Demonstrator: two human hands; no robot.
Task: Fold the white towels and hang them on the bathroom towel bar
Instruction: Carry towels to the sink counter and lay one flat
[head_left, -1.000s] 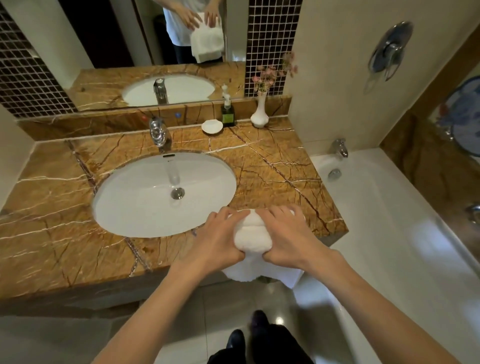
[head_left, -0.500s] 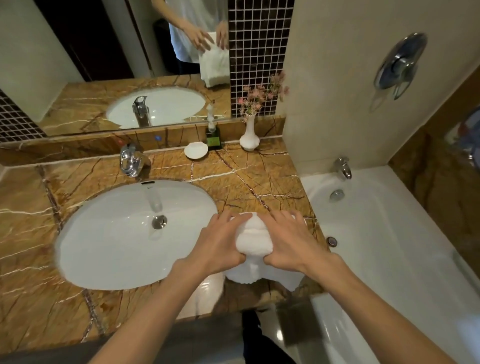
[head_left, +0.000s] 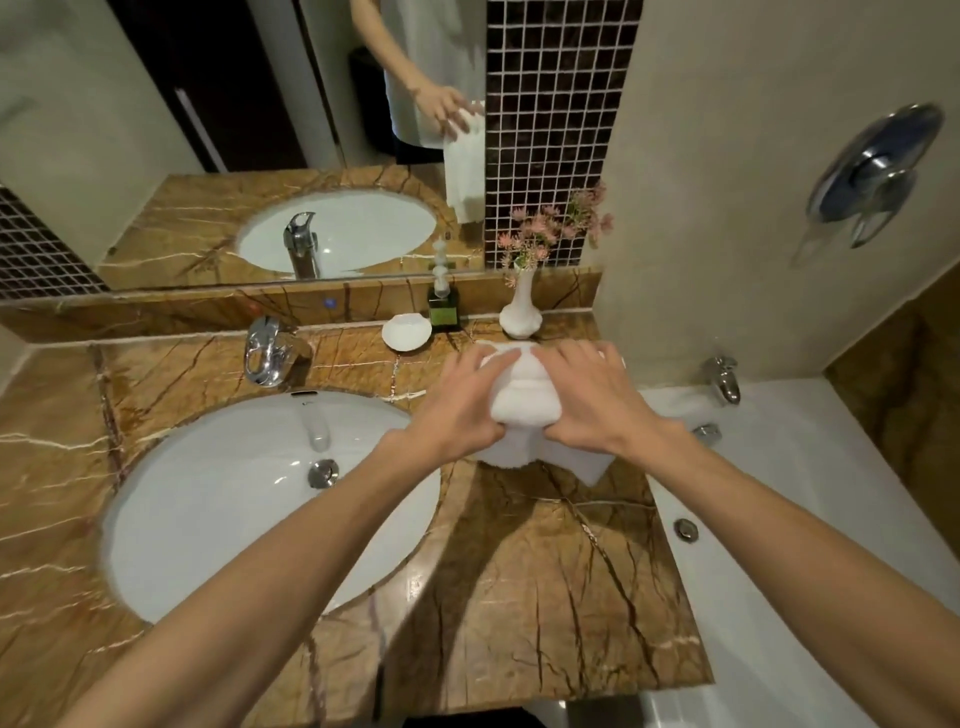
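Towel gripped by left hand and right hand over counter, just before vase, near bathtub edge.

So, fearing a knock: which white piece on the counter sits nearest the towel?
The white vase holding pink flowers, just beyond the folded white towel; the white shell-shaped dish lies further left.

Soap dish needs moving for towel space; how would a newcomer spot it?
Start at the back edge of the marble counter. Right of the chrome faucet sits the soap dish, beside a dark pump bottle. It is low, shallow and white, unlike the tall white vase.
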